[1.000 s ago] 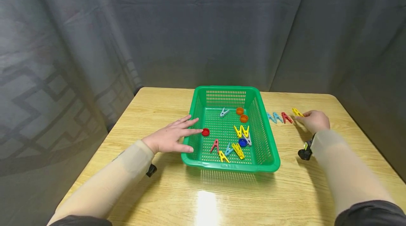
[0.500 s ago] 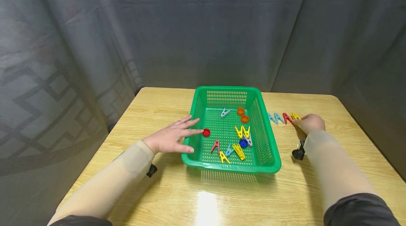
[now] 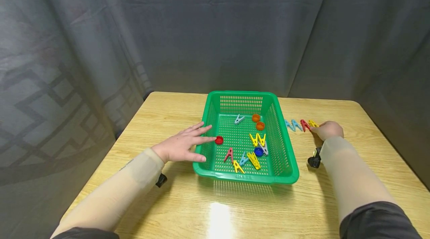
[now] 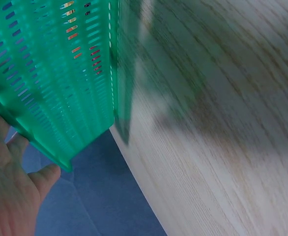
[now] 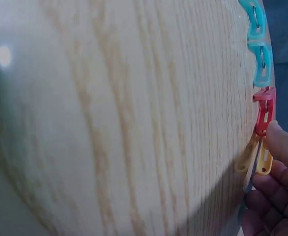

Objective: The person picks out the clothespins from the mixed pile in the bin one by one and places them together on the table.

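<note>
My right hand (image 3: pixel 328 131) is at the right of the table, pinching a yellow clothespin (image 3: pixel 313 123). In the right wrist view, the thumb lies over one side of that yellow clothespin (image 5: pixel 267 160), with the fingers below. Right beside it is a red clothespin (image 3: pixel 304 125), followed by two light blue clothespins (image 3: pixel 296 125) in a row beside the basket. My left hand (image 3: pixel 183 145), fingers spread and straight, rests over the left rim of the green basket (image 3: pixel 246 177). Its index fingertip overlaps a red cap (image 3: pixel 219 140) inside in the head view.
Inside the basket lie several clothespins, among them a grey-blue one (image 3: pixel 239 119), a red one (image 3: pixel 228 154) and a doubled yellow one (image 3: pixel 253 160). Two orange caps (image 3: pixel 260 126) and a blue cap (image 3: pixel 258 151) are there too. Grey curtains (image 3: pixel 215 45) surround the wooden table (image 3: pixel 174 213).
My right hand has brought the yellow clothespin left and down to the table beside the red one, at the row's right end. My left hand stays put.
</note>
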Tool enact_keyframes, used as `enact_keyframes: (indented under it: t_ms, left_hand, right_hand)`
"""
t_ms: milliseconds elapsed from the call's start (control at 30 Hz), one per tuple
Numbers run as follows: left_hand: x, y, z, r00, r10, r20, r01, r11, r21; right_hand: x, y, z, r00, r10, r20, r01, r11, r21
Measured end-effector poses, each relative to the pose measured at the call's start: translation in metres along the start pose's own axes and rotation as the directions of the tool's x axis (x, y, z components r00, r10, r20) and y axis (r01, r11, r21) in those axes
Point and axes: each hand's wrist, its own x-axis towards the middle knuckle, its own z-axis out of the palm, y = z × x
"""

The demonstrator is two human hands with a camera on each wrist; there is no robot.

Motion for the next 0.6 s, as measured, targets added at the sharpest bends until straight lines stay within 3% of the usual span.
enact_keyframes:
  t_ms: [367, 600]
  left_hand:
    - [0.0002, 0.0005, -0.0002, 1.000, -0.004, 0.003, 0.004, 1.000, 0.003]
    - [-0.0003, 0.0011, -0.0004, 1.000, -0.005, 0.002, 0.005, 1.000, -0.010]
  right_hand:
    - [0.0000, 0.0016, 0.0007, 1.000, 0.031, 0.005, -0.031, 0.999, 0.018]
    - [-0.0014, -0.0005, -0.0069, 1.000, -0.019, 0.001, 0.019, 1.000, -0.007]
